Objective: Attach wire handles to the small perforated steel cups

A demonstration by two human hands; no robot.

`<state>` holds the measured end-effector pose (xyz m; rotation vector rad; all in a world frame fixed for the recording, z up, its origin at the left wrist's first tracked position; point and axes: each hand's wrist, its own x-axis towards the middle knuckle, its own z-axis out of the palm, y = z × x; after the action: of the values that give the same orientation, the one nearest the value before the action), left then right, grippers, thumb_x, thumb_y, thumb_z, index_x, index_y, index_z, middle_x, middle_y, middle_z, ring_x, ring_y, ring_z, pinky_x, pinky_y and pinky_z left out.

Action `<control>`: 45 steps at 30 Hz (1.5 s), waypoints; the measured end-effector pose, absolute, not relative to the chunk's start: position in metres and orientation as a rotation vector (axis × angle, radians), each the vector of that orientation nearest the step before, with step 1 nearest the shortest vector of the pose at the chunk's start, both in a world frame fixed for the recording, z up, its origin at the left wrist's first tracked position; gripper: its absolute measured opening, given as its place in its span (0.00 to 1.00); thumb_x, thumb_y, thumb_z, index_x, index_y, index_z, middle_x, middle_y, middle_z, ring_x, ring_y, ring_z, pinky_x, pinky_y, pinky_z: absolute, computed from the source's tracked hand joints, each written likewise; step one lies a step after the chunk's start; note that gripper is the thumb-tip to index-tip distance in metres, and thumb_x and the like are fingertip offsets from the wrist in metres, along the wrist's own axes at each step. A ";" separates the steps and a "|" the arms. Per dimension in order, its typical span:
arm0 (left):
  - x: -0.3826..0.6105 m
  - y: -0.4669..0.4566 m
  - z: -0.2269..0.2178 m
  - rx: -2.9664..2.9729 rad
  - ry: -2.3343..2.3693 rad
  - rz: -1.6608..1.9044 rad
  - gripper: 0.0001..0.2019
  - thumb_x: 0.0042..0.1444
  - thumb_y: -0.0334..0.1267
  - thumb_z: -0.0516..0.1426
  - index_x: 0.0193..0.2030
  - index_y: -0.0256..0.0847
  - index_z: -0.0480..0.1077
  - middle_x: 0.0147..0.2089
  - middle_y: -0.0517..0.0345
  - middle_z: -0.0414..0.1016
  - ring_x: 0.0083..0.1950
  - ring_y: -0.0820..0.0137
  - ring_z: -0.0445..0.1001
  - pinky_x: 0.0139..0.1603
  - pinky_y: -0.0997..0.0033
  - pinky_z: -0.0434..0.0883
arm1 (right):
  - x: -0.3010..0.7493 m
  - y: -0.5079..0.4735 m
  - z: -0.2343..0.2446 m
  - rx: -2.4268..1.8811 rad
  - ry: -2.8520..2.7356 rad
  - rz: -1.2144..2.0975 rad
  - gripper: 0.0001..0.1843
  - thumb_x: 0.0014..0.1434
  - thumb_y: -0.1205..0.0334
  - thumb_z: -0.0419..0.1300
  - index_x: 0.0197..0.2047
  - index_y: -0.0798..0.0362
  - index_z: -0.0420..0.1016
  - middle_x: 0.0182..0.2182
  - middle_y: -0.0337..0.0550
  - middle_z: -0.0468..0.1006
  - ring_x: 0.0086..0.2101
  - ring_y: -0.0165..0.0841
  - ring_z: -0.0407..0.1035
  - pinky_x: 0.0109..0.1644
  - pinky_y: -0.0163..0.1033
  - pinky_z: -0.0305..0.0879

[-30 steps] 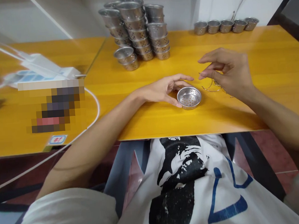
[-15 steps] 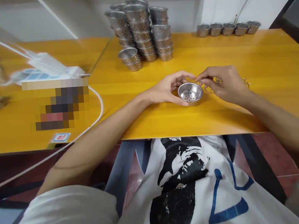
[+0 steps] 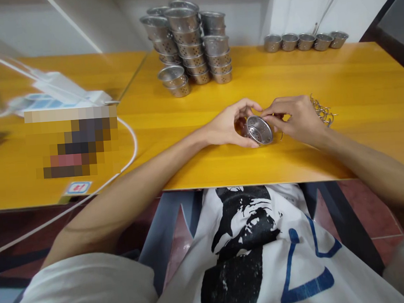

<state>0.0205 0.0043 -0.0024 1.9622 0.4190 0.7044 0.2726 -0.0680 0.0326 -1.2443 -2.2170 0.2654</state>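
A small perforated metal cup (image 3: 259,130) is tipped on its side on the yellow table (image 3: 356,80), its mouth facing me. My left hand (image 3: 229,124) grips it from the left, thumb under and fingers over the rim. My right hand (image 3: 294,117) is closed at the cup's right rim, pinching a thin wire piece against it. A small heap of wire handles (image 3: 322,111) lies just right of my right hand.
Stacks of the same perforated cups (image 3: 189,41) stand at the back centre, and a row of several single cups (image 3: 305,41) lines the back right. A white power strip (image 3: 66,89) and its cable (image 3: 128,152) lie on the left table.
My right hand came in from the right with a wire piece and met the cup. The cup, flat on the table before, is now tipped on its side between both hands.
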 end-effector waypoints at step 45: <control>0.022 0.002 0.002 2.163 0.538 0.900 0.40 0.42 0.52 0.81 0.58 0.45 0.70 0.55 0.52 0.79 0.54 0.59 0.78 0.55 0.61 0.73 | 0.279 -0.064 0.034 -1.254 -2.201 0.187 0.12 0.71 0.59 0.66 0.41 0.46 0.94 0.31 0.41 0.87 0.30 0.36 0.75 0.38 0.41 0.66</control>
<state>0.0220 0.0016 0.0025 2.1631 0.5381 0.9002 0.2790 -0.0642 0.0343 -1.2537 -2.2005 0.1868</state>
